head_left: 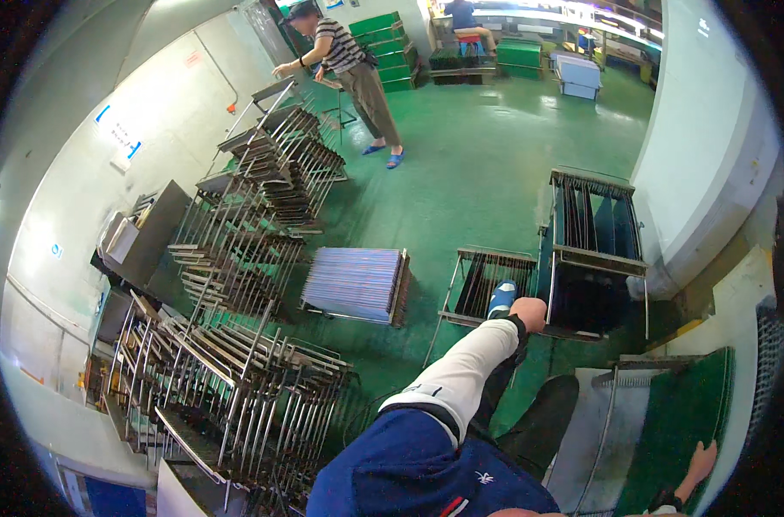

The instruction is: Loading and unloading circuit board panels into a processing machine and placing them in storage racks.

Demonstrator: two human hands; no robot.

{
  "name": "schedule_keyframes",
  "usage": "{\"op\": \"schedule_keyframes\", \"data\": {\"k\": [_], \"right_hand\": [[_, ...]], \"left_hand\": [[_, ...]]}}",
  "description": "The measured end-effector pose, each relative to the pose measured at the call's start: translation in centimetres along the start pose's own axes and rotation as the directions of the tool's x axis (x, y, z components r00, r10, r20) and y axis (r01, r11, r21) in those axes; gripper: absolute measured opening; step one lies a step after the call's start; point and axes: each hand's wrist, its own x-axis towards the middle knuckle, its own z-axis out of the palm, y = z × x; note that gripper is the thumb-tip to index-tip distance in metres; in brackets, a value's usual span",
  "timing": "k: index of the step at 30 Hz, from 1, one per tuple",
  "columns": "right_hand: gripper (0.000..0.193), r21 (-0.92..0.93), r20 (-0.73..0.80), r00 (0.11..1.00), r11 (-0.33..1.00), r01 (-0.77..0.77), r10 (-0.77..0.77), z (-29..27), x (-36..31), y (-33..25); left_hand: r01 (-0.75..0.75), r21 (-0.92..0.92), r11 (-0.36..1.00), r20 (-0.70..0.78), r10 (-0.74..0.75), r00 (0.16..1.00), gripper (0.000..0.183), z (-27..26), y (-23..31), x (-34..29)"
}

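Toward four o'clock, my right hand (700, 462) touches the outer edge of a broad green panel (678, 422), its face flat and dark, its long side bowed in my view. A pale grey panel (577, 422) lies just beside it, on its nine o'clock side, crossed by a thin metal bar.

Toward three o'clock, near my left hand (528, 314), stands a tall metal rack (599, 258), open-framed, with dark panels (612, 215) lined up inside. A lower metal rack (497, 252) stands just to its nine o'clock side; I can't tell whether I touch either.
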Motion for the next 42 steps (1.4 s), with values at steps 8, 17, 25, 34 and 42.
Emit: {"op": "schedule_keyframes", "data": {"k": [8,17,25,34,42], "right_hand": [[0.055,-0.04,-0.034,0.999,0.999,0.023,-0.024,-0.4,-0.6,-1.5],[0.054,-0.043,-0.044,0.999,0.999,0.009,-0.011,0.3,-0.3,-1.5],[0.051,0.03,0.029,0.996,0.996,-0.084,0.083,-3.9,-2.9,-4.4],[0.054,-0.002,-0.02,0.999,0.999,-0.039,0.039,-1.0,-1.1,-1.2],[0.056,-0.018,-0.017,0.999,0.999,-0.031,0.031,-1.6,-1.6,-2.1]], "left_hand": [[-0.026,-0.009,1.0,-0.072,0.025,0.997,0.022,2.2,-1.7,1.0],[-0.008,0.004,1.0,-0.045,0.009,0.999,0.02,1.9,-1.4,0.8],[-0.024,0.007,1.0,-0.043,0.024,0.999,0.019,1.6,-1.3,0.8],[-0.008,-0.013,1.0,-0.013,0.008,1.0,0.021,1.3,-0.6,0.9],[0.027,-0.013,1.0,0.0,-0.027,1.0,0.018,0.0,-0.1,0.0]]}}
